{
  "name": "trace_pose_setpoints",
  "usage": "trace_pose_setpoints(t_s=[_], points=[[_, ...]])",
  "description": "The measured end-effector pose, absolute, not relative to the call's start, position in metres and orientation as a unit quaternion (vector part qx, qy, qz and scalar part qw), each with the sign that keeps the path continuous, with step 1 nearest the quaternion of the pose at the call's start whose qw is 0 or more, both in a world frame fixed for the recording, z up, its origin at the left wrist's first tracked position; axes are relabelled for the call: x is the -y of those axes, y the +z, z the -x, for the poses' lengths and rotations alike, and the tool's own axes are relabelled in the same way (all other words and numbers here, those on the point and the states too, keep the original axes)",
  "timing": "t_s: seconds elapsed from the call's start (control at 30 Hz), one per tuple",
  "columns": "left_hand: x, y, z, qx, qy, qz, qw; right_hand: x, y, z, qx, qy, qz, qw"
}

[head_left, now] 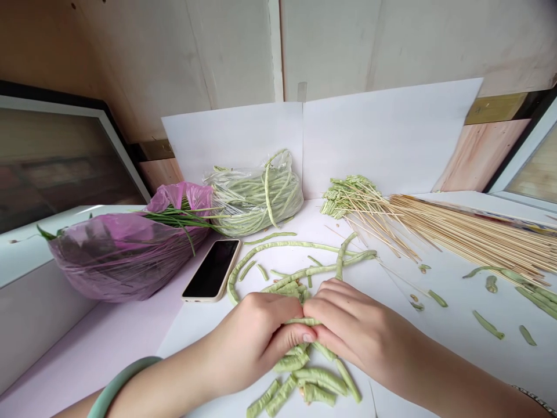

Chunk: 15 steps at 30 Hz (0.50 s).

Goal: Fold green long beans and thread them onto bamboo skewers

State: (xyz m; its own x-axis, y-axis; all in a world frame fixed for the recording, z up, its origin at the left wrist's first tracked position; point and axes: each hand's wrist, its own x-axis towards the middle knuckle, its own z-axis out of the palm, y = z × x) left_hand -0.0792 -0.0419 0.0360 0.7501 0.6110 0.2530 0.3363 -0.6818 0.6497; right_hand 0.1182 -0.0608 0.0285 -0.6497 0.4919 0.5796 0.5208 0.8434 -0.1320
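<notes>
My left hand [267, 328] and my right hand [343, 319] meet over the middle of the white surface. Both are closed on one long green bean [302, 321], whose short stretch shows between the thumbs and fingers. A longer part of a bean [343, 255] sticks up beyond my right hand. Under and in front of the hands lie several short bean pieces [319, 380]. Another long bean [278, 246] curves behind them. The fingertips of my right hand are partly hidden.
At the back stands a clear bag of long beans [243, 200]. A purple bag of greens [126, 255] and a phone [212, 270] are at left. Right lie skewered beans [348, 194], bare wooden skewers [474, 232] and scattered bean scraps [488, 325]. White boards [391, 136] stand behind.
</notes>
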Motion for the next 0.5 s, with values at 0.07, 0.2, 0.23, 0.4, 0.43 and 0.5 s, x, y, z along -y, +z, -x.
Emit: trace_pose_setpoints(t_s=[0.07,0.2,0.23,0.4,0.43,0.5], points=[[0.042,0.036,0.080,-0.263,0.231,-0.886,0.304,0.061,0.027,-0.118,0.916,-0.064,0.263,0.295],[0.043,0.038,0.080,-0.239,0.225,-0.886,0.329,0.062,0.030,-0.121,0.927,-0.089,0.242,0.274],[0.043,0.038,0.080,-0.229,0.221,-0.888,0.332,0.063,0.031,-0.121,0.930,-0.095,0.233,0.269],[0.041,0.040,0.082,-0.125,0.144,-0.908,0.373,0.075,0.025,-0.113,0.929,-0.130,0.186,0.290],[0.040,0.040,0.082,-0.101,0.124,-0.910,0.383,0.078,0.021,-0.110,0.924,-0.122,0.192,0.306],[0.039,0.039,0.083,-0.066,0.098,-0.910,0.398,0.085,0.011,-0.105,0.913,-0.088,0.227,0.326]])
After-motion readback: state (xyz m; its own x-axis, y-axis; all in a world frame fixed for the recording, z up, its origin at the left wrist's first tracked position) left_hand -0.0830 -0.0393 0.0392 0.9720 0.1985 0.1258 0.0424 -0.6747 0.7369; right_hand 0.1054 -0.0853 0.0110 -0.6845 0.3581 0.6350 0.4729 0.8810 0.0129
